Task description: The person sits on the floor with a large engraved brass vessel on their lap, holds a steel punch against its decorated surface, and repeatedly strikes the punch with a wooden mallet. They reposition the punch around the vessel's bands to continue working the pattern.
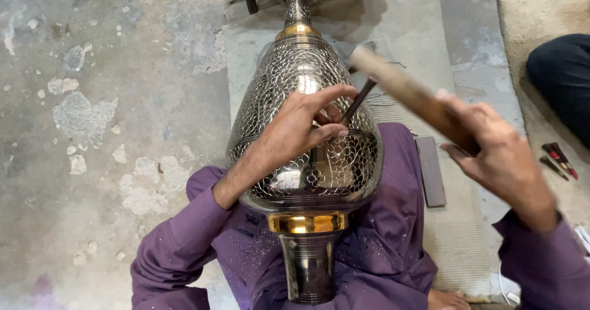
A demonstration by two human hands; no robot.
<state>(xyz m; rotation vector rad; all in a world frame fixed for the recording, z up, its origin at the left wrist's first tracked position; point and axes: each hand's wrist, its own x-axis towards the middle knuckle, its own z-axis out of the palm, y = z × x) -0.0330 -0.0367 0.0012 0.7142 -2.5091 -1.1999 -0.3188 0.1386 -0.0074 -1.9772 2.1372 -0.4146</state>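
A large silver metal vase (301, 76) with fine engraved pattern and gold bands lies across my lap, its neck pointing away from me. My left hand (301, 125) rests on the vase's belly and pinches a thin dark chisel (358, 101) whose tip meets the metal. My right hand (498, 156) is raised to the right of the vase and grips a wooden mallet (399, 86), blurred by motion, its head above the chisel's top end. I wear purple sleeves and trousers dusted with metal specks.
I sit on a woven mat (424, 21) over a worn concrete floor (92, 101). A flat dark bar (430, 172) lies on the mat by my right leg. Red-handled tools (559, 159) lie at the right, near another person's dark-clothed leg (562, 76).
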